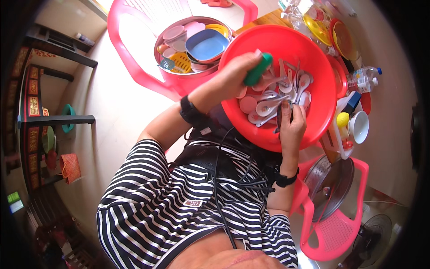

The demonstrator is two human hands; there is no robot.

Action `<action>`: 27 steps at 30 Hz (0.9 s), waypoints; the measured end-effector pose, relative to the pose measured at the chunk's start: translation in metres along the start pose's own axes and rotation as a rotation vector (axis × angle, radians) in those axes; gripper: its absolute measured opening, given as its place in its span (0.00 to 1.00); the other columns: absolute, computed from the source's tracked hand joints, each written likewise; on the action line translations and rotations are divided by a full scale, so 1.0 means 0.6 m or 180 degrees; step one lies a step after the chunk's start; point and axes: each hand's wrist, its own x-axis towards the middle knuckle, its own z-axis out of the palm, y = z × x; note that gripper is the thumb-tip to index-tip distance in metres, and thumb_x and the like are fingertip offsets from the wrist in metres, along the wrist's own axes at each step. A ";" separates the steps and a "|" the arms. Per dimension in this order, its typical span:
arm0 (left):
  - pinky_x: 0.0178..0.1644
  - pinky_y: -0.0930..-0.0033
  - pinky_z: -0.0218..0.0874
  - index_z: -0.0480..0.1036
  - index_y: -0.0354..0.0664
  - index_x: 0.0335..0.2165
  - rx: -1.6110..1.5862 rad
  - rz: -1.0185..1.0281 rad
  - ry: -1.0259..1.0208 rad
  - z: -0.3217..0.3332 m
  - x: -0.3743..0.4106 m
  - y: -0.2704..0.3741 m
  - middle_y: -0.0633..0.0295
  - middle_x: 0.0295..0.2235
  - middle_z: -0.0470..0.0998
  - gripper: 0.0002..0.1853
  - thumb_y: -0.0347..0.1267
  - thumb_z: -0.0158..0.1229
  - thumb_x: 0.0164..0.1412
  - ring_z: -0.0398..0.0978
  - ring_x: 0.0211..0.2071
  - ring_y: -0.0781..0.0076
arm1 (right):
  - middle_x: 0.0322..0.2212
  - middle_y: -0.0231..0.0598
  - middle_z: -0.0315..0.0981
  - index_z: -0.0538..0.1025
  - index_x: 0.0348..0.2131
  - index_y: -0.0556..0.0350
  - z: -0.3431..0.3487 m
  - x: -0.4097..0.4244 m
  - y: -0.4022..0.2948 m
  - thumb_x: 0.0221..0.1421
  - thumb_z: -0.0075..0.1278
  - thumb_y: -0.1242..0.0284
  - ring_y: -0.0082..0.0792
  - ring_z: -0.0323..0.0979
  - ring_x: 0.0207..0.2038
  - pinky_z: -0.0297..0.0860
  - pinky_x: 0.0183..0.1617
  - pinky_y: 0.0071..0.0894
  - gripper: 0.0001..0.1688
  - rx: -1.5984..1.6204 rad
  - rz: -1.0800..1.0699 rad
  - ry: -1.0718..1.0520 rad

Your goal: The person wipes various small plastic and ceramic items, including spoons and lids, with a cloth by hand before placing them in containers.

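Note:
A large red plastic basin (315, 127) sits in front of me, holding several white spoons (267, 107) in a loose pile. Over its left side, my left hand (242, 71) grips a small green object (258, 70), whose exact kind I cannot make out. My right hand (293, 122) is inside the basin's near right part, with a dark cloth (278, 117) pinched between thumb and fingers. Spoon handles meet its fingertips, and whether one is held there is unclear. A round pinkish lid or dish (248, 104) lies among the spoons.
Beyond my left arm, a metal basin (159, 69) of bowls and strainers rests on a pink plastic chair (134, 72). Plastic bottles (364, 79), a white bowl (361, 127) and a yellow plate (315, 30) crowd the right side. A pan lid (327, 188) leans on another pink chair (342, 232).

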 end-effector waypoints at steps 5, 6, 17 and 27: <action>0.35 0.68 0.69 0.71 0.36 0.45 0.0561 0.0749 0.1950 -0.100 0.005 0.113 0.55 0.36 0.76 0.21 0.44 0.46 0.70 0.75 0.30 0.70 | 0.26 0.44 0.65 0.71 0.28 0.66 -0.006 0.000 -0.012 0.63 0.53 0.61 0.43 0.65 0.29 0.65 0.34 0.39 0.22 0.0141 0.0033 -0.0053; 0.35 0.66 0.70 0.71 0.36 0.46 0.0501 0.0906 0.2298 -0.135 0.000 0.125 0.55 0.35 0.76 0.19 0.41 0.46 0.71 0.75 0.30 0.68 | 0.26 0.43 0.65 0.71 0.28 0.65 -0.008 0.001 -0.018 0.63 0.53 0.62 0.43 0.65 0.29 0.65 0.34 0.38 0.22 0.0178 0.0025 -0.0079; 0.44 0.38 0.66 0.61 0.41 0.55 0.0821 -0.0120 0.3130 -0.389 -0.068 0.073 0.53 0.53 0.65 0.28 0.41 0.53 0.60 0.67 0.51 0.50 | 0.26 0.42 0.64 0.72 0.29 0.64 -0.014 0.001 -0.021 0.61 0.54 0.62 0.42 0.65 0.28 0.65 0.33 0.37 0.20 0.0387 -0.0127 -0.0185; 0.52 0.70 0.64 0.65 0.31 0.55 0.2862 0.1046 0.2505 -0.069 0.036 0.138 0.53 0.51 0.71 0.27 0.34 0.58 0.61 0.71 0.51 0.68 | 0.27 0.45 0.67 0.74 0.32 0.63 -0.020 0.002 -0.019 0.60 0.56 0.63 0.46 0.69 0.29 0.66 0.32 0.40 0.18 0.0576 0.0007 -0.0283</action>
